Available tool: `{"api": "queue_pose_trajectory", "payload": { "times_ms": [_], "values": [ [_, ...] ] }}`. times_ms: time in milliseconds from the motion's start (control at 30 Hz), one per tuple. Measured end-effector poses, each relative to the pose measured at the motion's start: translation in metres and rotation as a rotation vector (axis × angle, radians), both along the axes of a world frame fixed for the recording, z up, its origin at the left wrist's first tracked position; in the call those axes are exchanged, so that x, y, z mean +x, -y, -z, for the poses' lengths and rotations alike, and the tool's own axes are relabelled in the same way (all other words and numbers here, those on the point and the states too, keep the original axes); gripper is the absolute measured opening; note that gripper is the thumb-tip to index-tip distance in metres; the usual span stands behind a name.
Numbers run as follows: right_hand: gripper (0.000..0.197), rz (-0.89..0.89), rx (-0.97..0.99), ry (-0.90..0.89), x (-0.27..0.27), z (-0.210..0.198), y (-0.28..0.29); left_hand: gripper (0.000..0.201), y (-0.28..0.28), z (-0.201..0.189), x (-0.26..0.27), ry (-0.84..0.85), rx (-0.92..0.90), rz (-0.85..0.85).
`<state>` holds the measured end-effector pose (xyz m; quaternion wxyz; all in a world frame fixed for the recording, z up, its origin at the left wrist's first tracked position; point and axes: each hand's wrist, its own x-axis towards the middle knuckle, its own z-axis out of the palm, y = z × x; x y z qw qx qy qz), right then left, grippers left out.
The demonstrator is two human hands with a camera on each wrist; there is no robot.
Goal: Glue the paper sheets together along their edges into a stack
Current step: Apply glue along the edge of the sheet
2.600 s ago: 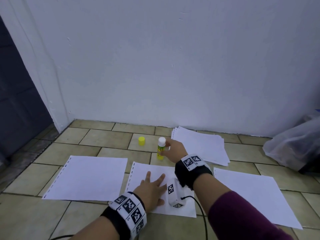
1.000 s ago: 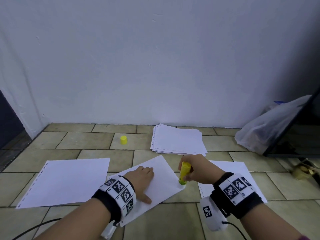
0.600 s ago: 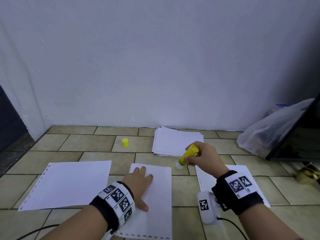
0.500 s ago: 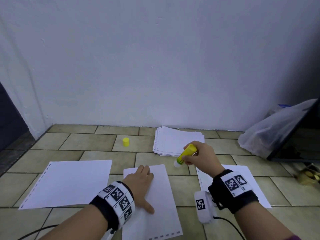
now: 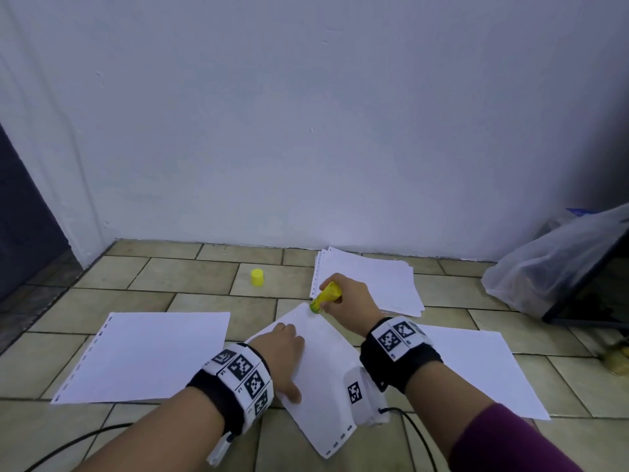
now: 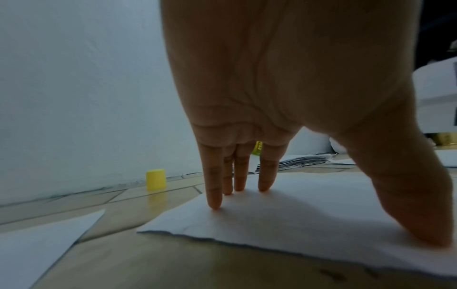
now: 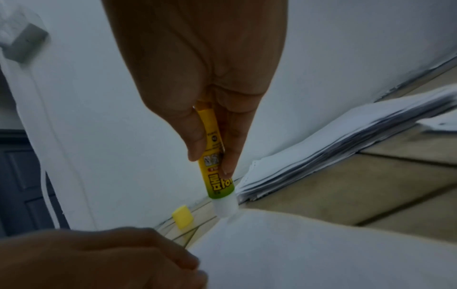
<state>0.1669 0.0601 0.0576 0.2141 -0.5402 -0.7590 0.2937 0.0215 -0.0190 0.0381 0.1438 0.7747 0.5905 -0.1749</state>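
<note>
Fingers of the left hand [image 5: 279,349] lie straight and spread, pressing flat on the middle sheet [image 5: 326,376], which sits skewed on the tiled floor [image 5: 190,281]. The right hand [image 5: 350,301] pinches a glue stick [image 5: 325,296] — its white tip touches the sheet's far corner. Just beyond lies the paper pile [image 5: 374,277]; the yellow cap [image 5: 257,277] stands apart, left.

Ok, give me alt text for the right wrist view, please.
The right hand grips a yellow glue stick, pressing its white tip onto the far corner of a white paper sheet. Behind lie a paper stack and a yellow cap on the tiled floor.
</note>
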Motion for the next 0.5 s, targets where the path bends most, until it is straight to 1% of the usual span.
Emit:
{"api": "queue_pose_trajectory", "payload": {
  "times_ms": [100, 233, 367, 500],
  "values": [
    [0.028, -0.029, -0.019, 0.015, -0.012, 0.006, -0.006, 0.08, 0.001, 0.002, -0.001, 0.009, 0.009, -0.009],
    [0.029, -0.108, -0.017, 0.139, -0.016, 0.007, -0.009, 0.082, 0.003, 0.004, -0.003, 0.035, 0.023, -0.005],
    [0.031, -0.206, -0.019, 0.275, 0.0, -0.008, -0.003, 0.086, 0.002, 0.007, -0.007, 0.045, 0.027, 0.003],
    [0.031, -0.294, -0.051, 0.419, 0.027, -0.025, 0.015, 0.086, -0.001, 0.007, -0.006, 0.008, 0.017, 0.021]
  ]
}}
